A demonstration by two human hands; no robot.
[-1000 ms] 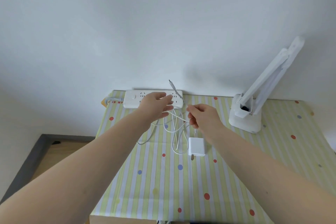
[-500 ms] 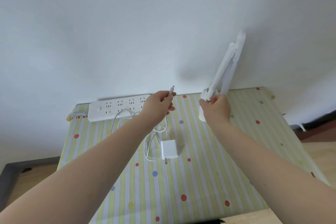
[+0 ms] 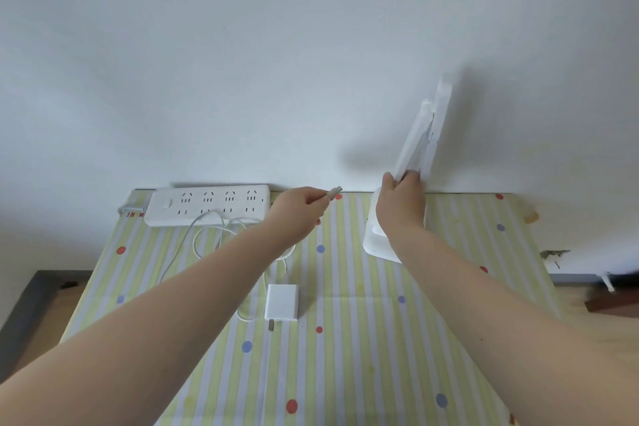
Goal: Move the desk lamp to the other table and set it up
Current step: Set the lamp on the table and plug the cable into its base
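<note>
The desk lamp (image 3: 420,149) stands at the table's (image 3: 380,373) back edge by the wall, probably light, rigid plastic, best steadied low on its folded arm, where the right hand (image 3: 401,204) is clenched; the left hand (image 3: 297,214) pinches the limp cable's plug (image 3: 334,191).

On the one striped table (image 3: 363,356) stand one desk lamp (image 3: 420,145), one power strip (image 3: 207,206) and one white plug adapter (image 3: 281,302). One white cable (image 3: 204,235) lies looped there. Two hands are in view, left hand (image 3: 297,211) and right hand (image 3: 401,204).
</note>
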